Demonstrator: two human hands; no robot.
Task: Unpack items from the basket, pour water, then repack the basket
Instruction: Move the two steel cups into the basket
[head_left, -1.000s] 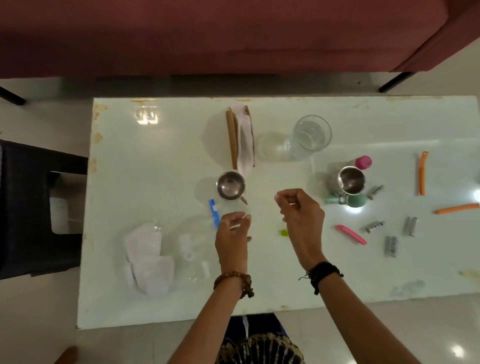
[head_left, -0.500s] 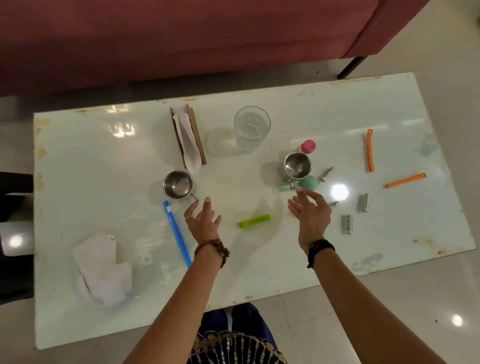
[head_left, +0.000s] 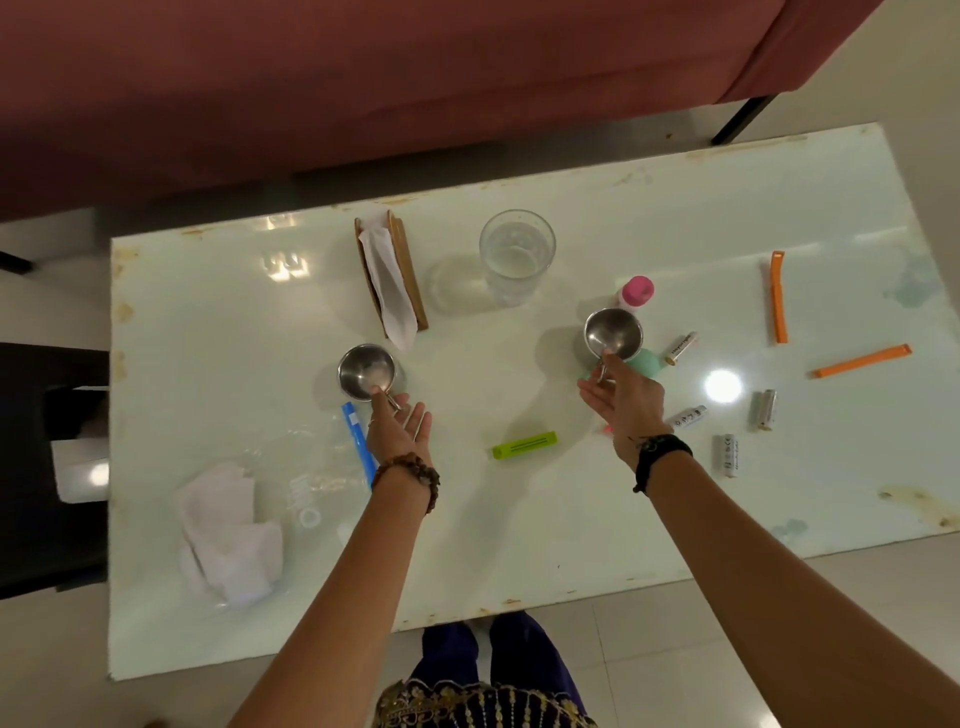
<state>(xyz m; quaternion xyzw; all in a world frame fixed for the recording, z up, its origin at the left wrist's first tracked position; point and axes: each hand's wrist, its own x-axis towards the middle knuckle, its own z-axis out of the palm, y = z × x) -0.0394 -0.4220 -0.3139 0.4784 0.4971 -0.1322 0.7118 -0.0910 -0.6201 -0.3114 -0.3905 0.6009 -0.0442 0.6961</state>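
Note:
Two small steel cups stand on the white table. My left hand, palm turned up, pinches the handle of the left steel cup with thumb and forefinger. My right hand pinches the handle of the right steel cup, which sits on a mint-green object. A glass of water stands behind and between the cups. No basket is in view.
A wooden napkin holder, a pink-capped bottle, several batteries, two orange clips, a green clip and a blue clip lie about. Crumpled white tissue sits front left. A maroon sofa lies beyond.
Both hands opened from loose fists near the table's middle and reached forward, each to a steel cup's handle. The green clip now lies uncovered between them. The view has shifted.

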